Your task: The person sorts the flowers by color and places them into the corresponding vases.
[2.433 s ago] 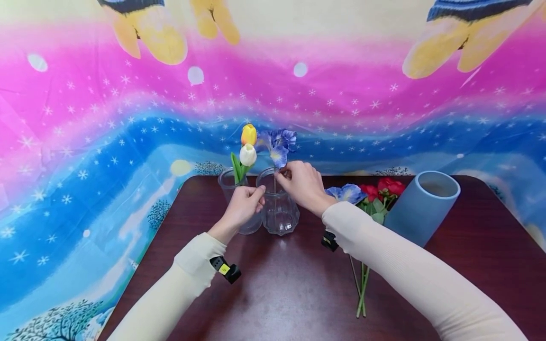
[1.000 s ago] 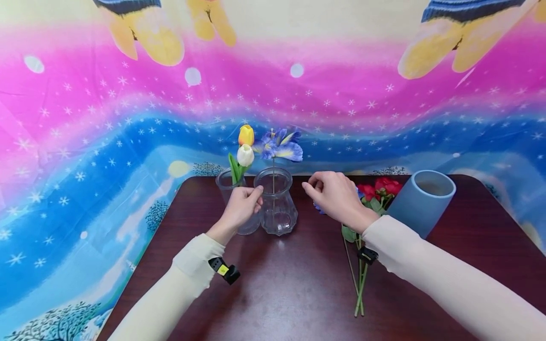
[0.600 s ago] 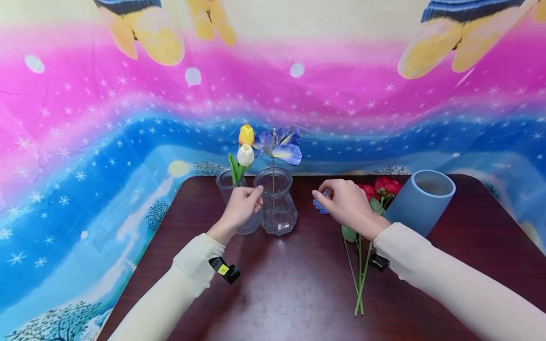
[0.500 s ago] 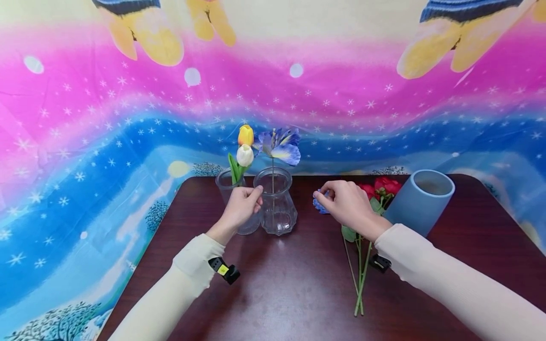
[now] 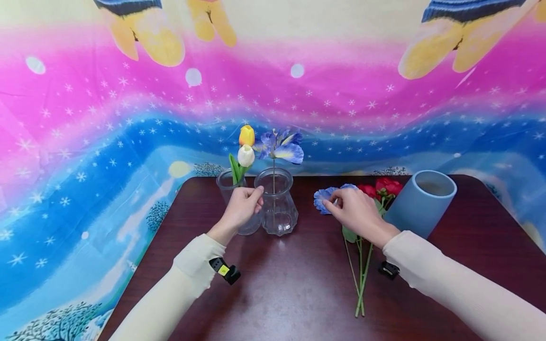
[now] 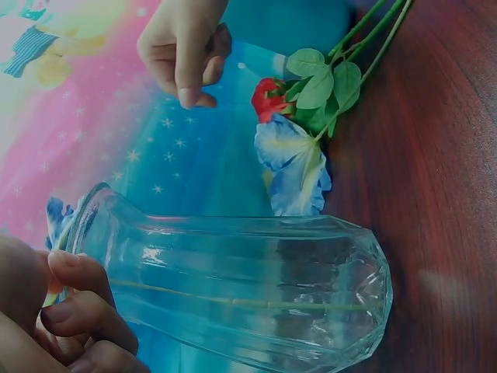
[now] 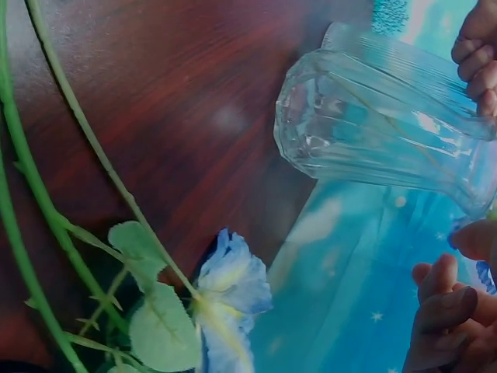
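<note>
My left hand [image 5: 243,206] has curled fingers at the rim of a clear glass vase [image 5: 279,215], thumb and forefinger pinching there. One blue-purple iris [image 5: 283,147] stands in that vase, its stem reaching down inside. My right hand [image 5: 358,210] hangs over the lying flowers with thumb and fingers apart and nothing between them. Beneath it lies another blue iris [image 7: 233,284], partly covered by the hand in the head view. The left wrist view shows a gap between the right hand [image 6: 186,58] and the iris [image 6: 295,163].
Left of the vase stands a second glass vase [image 5: 223,179] with a yellow tulip [image 5: 246,136] and a white tulip [image 5: 246,156]. Red roses [image 5: 386,187] lie beside the blue-grey vase [image 5: 420,208], stems crossing toward the front of the dark table [image 5: 290,293].
My right hand has let go of the iris in the glass vase and moved right and down, over the lying flowers. My left hand has stayed at the vase rim.
</note>
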Available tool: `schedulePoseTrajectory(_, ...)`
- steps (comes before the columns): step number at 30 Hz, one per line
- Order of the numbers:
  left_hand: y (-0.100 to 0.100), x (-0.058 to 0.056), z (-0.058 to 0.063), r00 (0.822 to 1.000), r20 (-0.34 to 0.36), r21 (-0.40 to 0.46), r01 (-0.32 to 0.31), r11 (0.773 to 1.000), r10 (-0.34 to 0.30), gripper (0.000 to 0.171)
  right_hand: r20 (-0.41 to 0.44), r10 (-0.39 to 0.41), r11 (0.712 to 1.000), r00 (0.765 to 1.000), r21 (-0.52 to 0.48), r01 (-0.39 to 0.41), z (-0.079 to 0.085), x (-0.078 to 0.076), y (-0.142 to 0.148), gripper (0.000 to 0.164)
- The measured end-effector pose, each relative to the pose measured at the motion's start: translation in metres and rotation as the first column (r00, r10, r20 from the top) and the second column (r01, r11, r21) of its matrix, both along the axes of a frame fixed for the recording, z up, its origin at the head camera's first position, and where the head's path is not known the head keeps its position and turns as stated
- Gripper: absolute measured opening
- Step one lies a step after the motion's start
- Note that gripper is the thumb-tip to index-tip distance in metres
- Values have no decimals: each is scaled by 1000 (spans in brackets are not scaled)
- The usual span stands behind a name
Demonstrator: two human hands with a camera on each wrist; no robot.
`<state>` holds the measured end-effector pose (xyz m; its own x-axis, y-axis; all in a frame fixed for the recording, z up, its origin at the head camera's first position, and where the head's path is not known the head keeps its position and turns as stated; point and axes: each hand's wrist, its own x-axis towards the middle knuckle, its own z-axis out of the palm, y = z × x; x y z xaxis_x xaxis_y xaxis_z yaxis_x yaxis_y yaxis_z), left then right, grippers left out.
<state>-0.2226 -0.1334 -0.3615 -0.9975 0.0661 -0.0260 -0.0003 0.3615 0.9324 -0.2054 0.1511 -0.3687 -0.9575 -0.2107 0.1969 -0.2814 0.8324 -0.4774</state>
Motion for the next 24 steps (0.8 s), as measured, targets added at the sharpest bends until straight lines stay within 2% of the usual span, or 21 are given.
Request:
schedulePoseTrajectory(12,0,-1,-2,1000,-15,16,5,1000,-4,48,46,41,999,998,-11,-41,-17,6,10,22)
schedulePoseTrajectory(19,0,-1,-1,1000,-24,18,4,1000,-3,47,88,44,999,995,15,-46,-29,9,14,34)
schedulePoseTrajectory(24,0,-2,-1,1000,-20,23,0,1000,0,46,129,33,998,991,45,-39,-37,11,17,34)
